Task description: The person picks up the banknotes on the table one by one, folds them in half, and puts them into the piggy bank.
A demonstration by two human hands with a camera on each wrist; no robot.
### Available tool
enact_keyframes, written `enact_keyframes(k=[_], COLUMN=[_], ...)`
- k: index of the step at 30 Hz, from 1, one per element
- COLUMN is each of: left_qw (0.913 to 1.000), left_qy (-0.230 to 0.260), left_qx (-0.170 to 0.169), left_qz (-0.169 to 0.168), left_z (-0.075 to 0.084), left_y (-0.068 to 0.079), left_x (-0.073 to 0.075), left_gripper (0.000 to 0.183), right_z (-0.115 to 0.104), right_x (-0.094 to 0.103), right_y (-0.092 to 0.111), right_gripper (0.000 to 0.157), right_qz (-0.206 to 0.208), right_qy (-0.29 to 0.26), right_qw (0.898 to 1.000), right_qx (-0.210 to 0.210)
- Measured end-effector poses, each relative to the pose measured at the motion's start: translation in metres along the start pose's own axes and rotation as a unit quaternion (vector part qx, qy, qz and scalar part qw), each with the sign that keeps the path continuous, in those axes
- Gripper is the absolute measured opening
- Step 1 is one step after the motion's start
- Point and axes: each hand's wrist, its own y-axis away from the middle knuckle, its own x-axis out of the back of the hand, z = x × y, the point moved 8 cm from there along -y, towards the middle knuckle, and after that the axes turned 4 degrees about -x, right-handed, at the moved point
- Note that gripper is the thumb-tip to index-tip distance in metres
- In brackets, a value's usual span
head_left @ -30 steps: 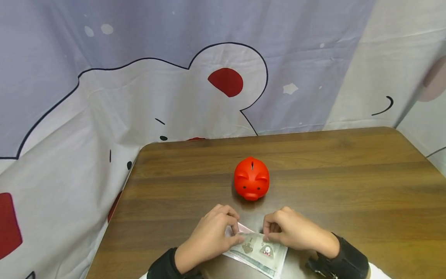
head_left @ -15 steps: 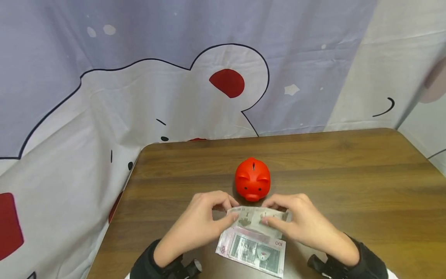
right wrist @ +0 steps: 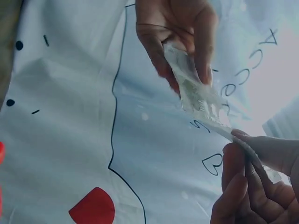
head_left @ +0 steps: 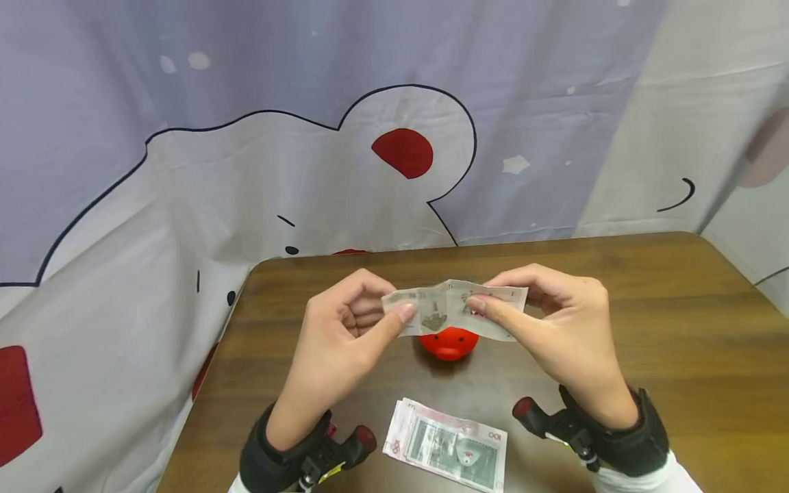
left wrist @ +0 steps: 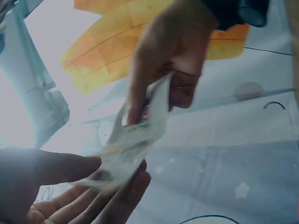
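Note:
A creased greenish banknote (head_left: pixel 434 311) is stretched between both hands above the table, in front of a red piggy bank (head_left: pixel 448 344) whose upper part it hides. My left hand (head_left: pixel 339 335) pinches the note's left end between thumb and fingers. At the other end my right hand (head_left: pixel 564 322) pinches it, thumb on the near face. Below them a small stack of banknotes (head_left: pixel 446 445), a pinkish one marked 100 on top, lies on the table. Both wrist views show the same note (left wrist: pixel 135 144) held at its two ends.
The wooden table (head_left: pixel 647 329) reaches back to a printed cloth curtain (head_left: pixel 296 171). Each wrist wears a black strap with a camera mount (head_left: pixel 616 424).
Both hands have lifted the greenish banknote off the stack, up and away from me. The pinkish note beneath is now uncovered, and the piggy bank is partly hidden.

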Motion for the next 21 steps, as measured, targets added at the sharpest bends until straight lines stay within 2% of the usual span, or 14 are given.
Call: enact_keyframes(k=[3,5,7,12,16,18,21], left_qw=[0.9998,0.9982,0.9931,0.9649,0.9475,0.9456,0.9543], left_qy=[-0.007,-0.026,-0.057,-0.139,-0.165,-0.164,-0.134], left_qx=[-0.016,-0.044,-0.084,-0.183,-0.233,-0.244,-0.238], left_qz=[0.012,0.032,0.060,0.128,0.143,0.140,0.122], left_z=[-0.001,-0.001,0.001,0.008,0.013,0.013,0.011], left_y=[0.003,0.004,0.005,0.008,0.011,0.011,0.010], left_x=[-0.005,-0.007,-0.008,-0.011,-0.018,-0.021,-0.024], left_gripper=[0.019,0.017,0.013,0.009,0.010,0.010,0.011], right_z=[-0.003,-0.005,-0.009,-0.019,-0.024,-0.026,-0.027], right_x=[-0.005,-0.007,-0.008,-0.017,-0.030,-0.036,-0.041], right_y=[0.002,0.004,0.006,0.012,0.017,0.019,0.021], right_gripper=[0.024,0.023,0.022,0.014,0.012,0.014,0.022], right_qz=[0.014,0.027,0.044,0.067,0.062,0.057,0.050], right_qy=[0.048,0.074,0.094,0.107,0.109,0.106,0.106], right_qw=[0.998,0.994,0.989,0.974,0.964,0.962,0.959], right_qx=[0.046,0.074,0.105,0.186,0.233,0.247,0.259])
